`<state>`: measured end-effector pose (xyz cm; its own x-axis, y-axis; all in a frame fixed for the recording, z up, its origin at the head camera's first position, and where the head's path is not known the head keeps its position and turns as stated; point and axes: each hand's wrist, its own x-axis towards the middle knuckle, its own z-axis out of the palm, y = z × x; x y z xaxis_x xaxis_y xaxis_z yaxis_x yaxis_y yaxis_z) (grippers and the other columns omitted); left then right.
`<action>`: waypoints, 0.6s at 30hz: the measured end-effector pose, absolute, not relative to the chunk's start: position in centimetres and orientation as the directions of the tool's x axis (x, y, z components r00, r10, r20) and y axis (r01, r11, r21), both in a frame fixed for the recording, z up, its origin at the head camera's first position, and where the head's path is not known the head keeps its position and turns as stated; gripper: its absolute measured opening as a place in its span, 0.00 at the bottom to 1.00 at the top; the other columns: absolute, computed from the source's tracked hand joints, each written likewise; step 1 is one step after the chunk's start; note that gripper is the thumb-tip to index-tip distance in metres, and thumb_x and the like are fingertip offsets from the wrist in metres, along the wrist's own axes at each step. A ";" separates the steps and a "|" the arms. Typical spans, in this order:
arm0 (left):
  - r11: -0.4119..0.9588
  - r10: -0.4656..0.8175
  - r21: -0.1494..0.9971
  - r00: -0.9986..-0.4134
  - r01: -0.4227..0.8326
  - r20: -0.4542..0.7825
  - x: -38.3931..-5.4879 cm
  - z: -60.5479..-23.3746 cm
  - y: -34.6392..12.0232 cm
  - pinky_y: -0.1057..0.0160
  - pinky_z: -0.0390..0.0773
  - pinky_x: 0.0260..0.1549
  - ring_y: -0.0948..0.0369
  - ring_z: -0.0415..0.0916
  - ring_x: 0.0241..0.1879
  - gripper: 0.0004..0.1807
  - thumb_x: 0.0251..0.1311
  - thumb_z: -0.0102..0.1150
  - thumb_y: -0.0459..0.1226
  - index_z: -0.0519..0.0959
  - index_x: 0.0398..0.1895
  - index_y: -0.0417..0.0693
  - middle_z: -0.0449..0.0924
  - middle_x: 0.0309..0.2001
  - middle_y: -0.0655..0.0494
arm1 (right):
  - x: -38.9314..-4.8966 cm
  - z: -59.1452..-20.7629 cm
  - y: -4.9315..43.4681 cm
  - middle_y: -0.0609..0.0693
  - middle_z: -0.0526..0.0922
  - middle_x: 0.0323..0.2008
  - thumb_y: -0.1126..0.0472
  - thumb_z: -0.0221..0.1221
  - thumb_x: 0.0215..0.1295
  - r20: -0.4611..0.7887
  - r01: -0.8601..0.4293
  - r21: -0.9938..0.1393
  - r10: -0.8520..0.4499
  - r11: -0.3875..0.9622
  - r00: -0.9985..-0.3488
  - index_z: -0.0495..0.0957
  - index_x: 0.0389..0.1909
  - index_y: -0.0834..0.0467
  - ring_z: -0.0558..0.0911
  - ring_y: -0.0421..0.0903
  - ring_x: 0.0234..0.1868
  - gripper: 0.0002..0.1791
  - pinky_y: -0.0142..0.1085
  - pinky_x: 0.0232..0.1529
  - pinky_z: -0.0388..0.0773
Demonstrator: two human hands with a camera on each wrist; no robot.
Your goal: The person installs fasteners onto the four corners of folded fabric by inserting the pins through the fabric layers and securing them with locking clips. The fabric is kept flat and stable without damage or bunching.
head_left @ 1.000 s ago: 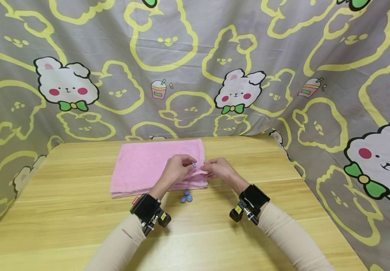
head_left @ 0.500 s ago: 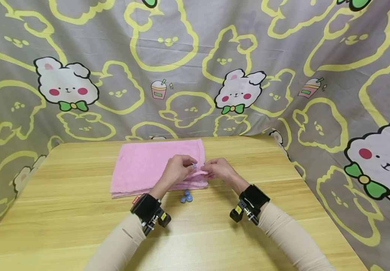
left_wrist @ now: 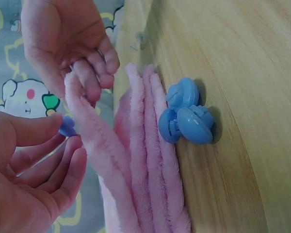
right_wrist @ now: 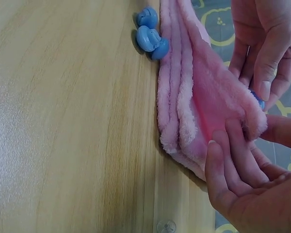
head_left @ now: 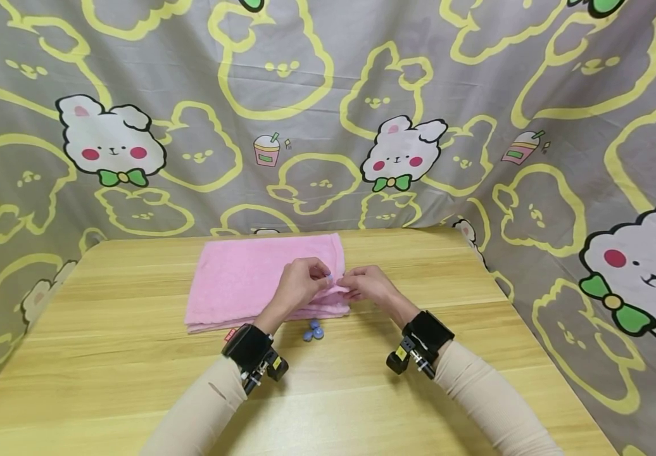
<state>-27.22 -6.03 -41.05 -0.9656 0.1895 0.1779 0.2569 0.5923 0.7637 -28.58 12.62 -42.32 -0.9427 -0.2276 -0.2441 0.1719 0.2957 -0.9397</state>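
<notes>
A pink fleece blanket (head_left: 242, 275) lies folded in layers, its near right corner lifted. My right hand (head_left: 372, 286) pinches that corner between thumb and fingers, some fingers beneath the top layer in the right wrist view. Just left of it, my left hand (head_left: 298, 284) pinches a small blue quilt clip (left_wrist: 67, 127) between thumb and fingertips. This clip sits right at the outer face of the raised corner and is partly covered by the fingers. Several more blue quilt clips (left_wrist: 194, 125), rounded and mushroom-like, lie together on the table beside the blanket's front edge.
The wooden table (head_left: 328, 405) stretches toward me and to both sides. A grey curtain (head_left: 305, 133) with yellow outlines and white rabbits hangs behind and around it. A red tag (head_left: 230, 334) pokes out by my left wrist.
My left hand has shifted slightly up and to the right, and its quilt clip is now more covered by the fingers. The right hand and blanket stay in place.
</notes>
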 end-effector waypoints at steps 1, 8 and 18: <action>0.591 0.188 0.764 -0.965 0.260 0.182 -27.2 -41.1 -6.0 0.60 0.80 0.38 0.59 0.85 0.34 0.04 0.56 0.72 0.33 0.86 0.34 0.45 0.89 0.31 0.54 | -28.6 -42.3 12.6 0.63 0.89 0.37 0.62 0.62 0.66 -0.244 0.173 -0.940 -0.227 0.295 -0.943 0.82 0.44 0.69 0.88 0.51 0.37 0.14 0.48 0.50 0.84; 0.589 0.182 0.755 -0.958 0.286 0.221 -27.3 -41.2 -5.9 0.58 0.80 0.40 0.58 0.86 0.35 0.04 0.55 0.73 0.33 0.87 0.34 0.45 0.89 0.31 0.53 | -28.5 -42.3 12.5 0.58 0.89 0.35 0.62 0.64 0.64 -0.250 0.188 -0.940 -0.199 0.284 -0.948 0.83 0.43 0.68 0.88 0.48 0.35 0.13 0.48 0.49 0.84; 0.598 0.174 0.742 -0.953 0.303 0.249 -27.4 -41.5 -5.6 0.59 0.80 0.37 0.58 0.86 0.32 0.04 0.56 0.73 0.34 0.88 0.34 0.46 0.90 0.31 0.53 | -28.5 -42.5 12.5 0.61 0.89 0.38 0.64 0.64 0.62 -0.235 0.184 -0.950 -0.186 0.253 -0.954 0.84 0.45 0.71 0.89 0.47 0.36 0.15 0.47 0.49 0.85</action>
<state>-27.36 -5.62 -41.45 -0.9527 0.1738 0.2492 0.3031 0.5984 0.7416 -28.45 12.50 -42.53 -0.9542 -0.1858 -0.2345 0.1843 0.2528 -0.9498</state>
